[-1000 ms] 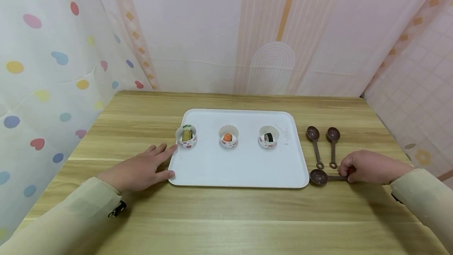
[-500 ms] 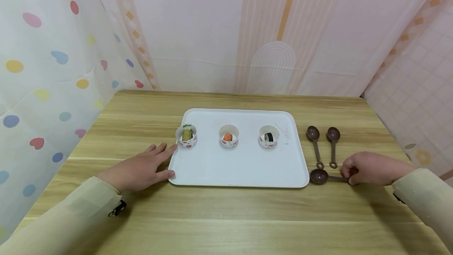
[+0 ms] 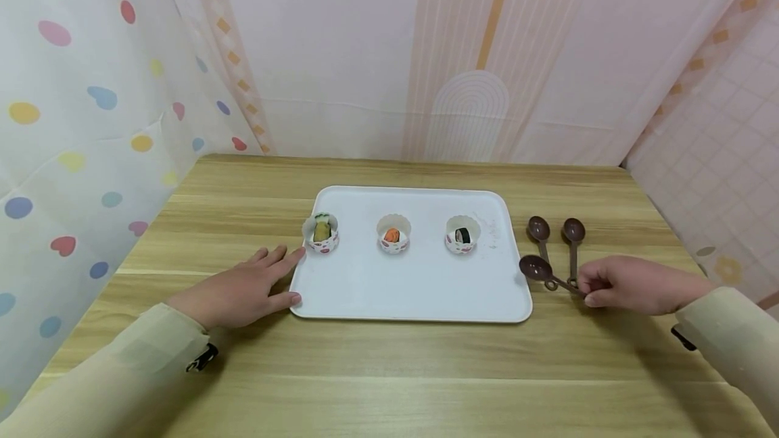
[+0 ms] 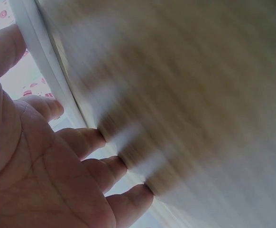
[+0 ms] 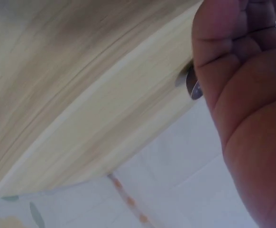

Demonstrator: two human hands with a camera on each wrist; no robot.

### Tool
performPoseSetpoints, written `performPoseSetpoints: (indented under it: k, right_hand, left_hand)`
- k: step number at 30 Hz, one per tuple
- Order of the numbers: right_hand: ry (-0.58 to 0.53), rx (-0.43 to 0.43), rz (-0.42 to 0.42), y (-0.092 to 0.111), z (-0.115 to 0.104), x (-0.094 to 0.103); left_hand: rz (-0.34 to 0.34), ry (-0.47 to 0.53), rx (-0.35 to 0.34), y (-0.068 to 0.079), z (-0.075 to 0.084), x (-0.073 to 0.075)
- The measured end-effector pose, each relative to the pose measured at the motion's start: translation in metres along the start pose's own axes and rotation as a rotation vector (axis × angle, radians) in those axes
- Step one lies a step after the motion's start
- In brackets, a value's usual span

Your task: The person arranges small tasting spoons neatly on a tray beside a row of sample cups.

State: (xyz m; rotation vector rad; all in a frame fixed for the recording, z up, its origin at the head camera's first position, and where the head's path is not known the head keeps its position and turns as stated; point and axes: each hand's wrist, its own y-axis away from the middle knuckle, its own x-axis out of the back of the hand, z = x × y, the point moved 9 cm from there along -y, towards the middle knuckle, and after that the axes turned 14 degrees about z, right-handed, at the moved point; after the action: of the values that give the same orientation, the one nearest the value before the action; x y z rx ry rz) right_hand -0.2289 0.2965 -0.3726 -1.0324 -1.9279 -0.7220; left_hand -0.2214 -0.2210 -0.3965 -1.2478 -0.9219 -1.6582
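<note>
My left hand (image 3: pixel 240 293) rests with spread fingers at the left edge of a white tray (image 3: pixel 414 289), thumb and forefinger on its rim. In the left wrist view the other fingertips touch the tabletop. My right hand (image 3: pixel 639 284) pinches the handle end of a brown measuring spoon (image 3: pixel 535 268), whose bowl points left over the tray's right edge. The held spoon crosses above the handle of a second brown spoon (image 3: pixel 538 228); a third spoon (image 3: pixel 573 230) lies just right of it. In the right wrist view my right hand (image 5: pixel 252 95) hides the held spoon.
Three patterned paper cups stand in a row on the tray: a left cup (image 3: pixel 324 247) with a yellow-green piece, a middle cup (image 3: pixel 393 247) with an orange piece, and a right cup (image 3: pixel 460 247) with a black-and-white sushi-like roll. Curtains (image 3: pixel 341 53) border the wooden table (image 3: pixel 377 377).
My right hand has lifted the spoon from beside the tray's lower right corner; its bowl has moved up and slightly left, over the tray edge. The left hand and tray have stayed put.
</note>
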Motion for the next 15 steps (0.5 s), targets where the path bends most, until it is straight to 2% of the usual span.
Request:
performPoseSetpoints:
  k: [6, 15]
  right_hand:
    - [-0.052, 0.003, 0.023, -0.005, -0.012, -0.001]
    - [-0.164, -0.073, 0.036, -0.018, -0.029, -0.013]
  left_hand:
    - [0.0, -0.005, -0.004, 0.0, 0.0, -0.001]
    - [-0.004, -0.005, -0.005, -0.001, 0.0, -0.001]
